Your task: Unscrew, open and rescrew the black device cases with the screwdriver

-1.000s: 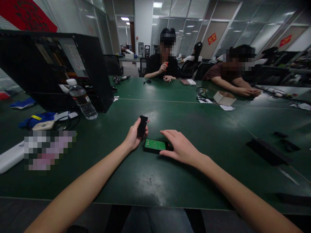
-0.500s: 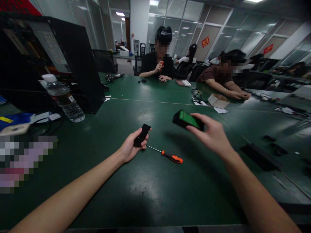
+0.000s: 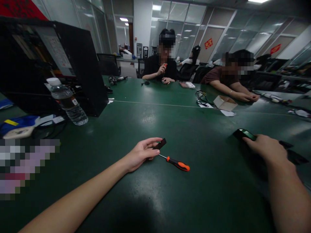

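Well in from the table's (image 3: 206,145) far edge, left hand (image 3: 142,153) has a small black cover (image 3: 161,143) between thumb and fingers, orange-and-black screwdriver (image 3: 178,164) just beside it. Off right, also short of that edge, right hand (image 3: 269,150) is gripping a black case (image 3: 238,133) with a green circuit board (image 3: 249,133).

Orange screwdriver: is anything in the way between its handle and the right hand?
Nothing visible: only green table lies between the screwdriver and the right hand. That hand is holding a black box, though.
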Demonstrator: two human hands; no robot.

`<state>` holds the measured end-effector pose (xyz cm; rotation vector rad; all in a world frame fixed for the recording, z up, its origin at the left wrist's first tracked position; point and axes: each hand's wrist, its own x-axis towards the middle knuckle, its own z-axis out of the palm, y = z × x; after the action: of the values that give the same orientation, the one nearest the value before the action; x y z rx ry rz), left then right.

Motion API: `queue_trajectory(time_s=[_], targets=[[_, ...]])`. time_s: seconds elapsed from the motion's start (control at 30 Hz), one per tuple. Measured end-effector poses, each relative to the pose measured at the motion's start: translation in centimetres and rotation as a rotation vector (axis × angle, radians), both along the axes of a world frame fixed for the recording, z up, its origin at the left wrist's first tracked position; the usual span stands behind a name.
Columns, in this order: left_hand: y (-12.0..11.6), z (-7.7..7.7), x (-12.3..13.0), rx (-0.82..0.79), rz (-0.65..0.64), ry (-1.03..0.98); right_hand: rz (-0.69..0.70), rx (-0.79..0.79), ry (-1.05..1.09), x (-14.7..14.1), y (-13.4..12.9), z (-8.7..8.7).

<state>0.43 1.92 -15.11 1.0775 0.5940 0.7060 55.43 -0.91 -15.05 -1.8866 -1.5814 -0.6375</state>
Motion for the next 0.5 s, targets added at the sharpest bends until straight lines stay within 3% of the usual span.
queue_trajectory(time_s=[0.1, 0.23, 0.27, 0.37, 0.43, 0.5], targets=[[-0.2, -0.2, 0.0, 0.003, -0.026, 0.011, 0.080, 0.046, -0.022, -4.1, 0.5, 1.9], [-0.8, -0.7, 0.4, 0.038, -0.097, 0.023, 0.230, -0.011, -0.028, -14.6, 0.9, 3.3], [-1.0, -0.8, 0.5, 0.049, -0.123, 0.037, 0.341, -0.059, -0.020, -17.8, 0.7, 3.3], [-1.4, -0.6, 0.7, 0.098, -0.173, 0.029, 0.897, -0.333, -0.122, -26.8, -1.0, 2.6], [-1.5, -0.4, 0.8, 0.140, -0.200, 0.005, 1.037, -0.387, -0.173, -30.6, -2.2, 2.0], [-1.5, -0.3, 0.8, 0.142, -0.213, 0.011, 1.069, -0.398, -0.171, -32.0, -2.8, 1.5]])
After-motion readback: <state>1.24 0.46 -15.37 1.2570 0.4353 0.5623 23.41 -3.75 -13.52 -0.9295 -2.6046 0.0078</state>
